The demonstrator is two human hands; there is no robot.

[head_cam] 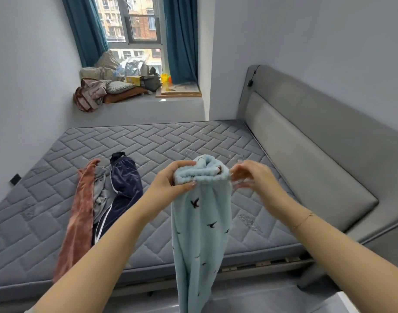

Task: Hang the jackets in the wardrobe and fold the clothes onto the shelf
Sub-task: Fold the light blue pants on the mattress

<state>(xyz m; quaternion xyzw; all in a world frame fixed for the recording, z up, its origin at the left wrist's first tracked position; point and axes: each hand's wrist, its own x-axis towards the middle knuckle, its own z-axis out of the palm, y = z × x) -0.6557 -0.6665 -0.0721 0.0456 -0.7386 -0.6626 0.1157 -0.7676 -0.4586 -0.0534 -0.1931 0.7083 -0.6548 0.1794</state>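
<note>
Right now the light blue fleece trousers [201, 222] hang straight down in front of the person, long axis vertical, gathered waistband at the top and legs dropping out of view at the bottom edge. The left hand [171, 179] grips the left end of the waistband, thumb in front and fingers curled behind it. The right hand [249, 177] is at the right end, touching or just beside it; it is blurred (so whether its fingers pinch the cloth or hover loose, I cannot tell).

Everything turns on that vertical hang: the trousers are held in the air above the near edge of the mattress [171, 141], between the two hands, with the left hand carrying the weight. To fold them, I judge, the waistband needs spreading sideways and the legs laying flat on the mattress ahead.

To the left lie the other clothes: a rust-coloured garment [79, 222], a grey one [101, 193] and navy trousers [125, 184], well apart from the hands.
</note>
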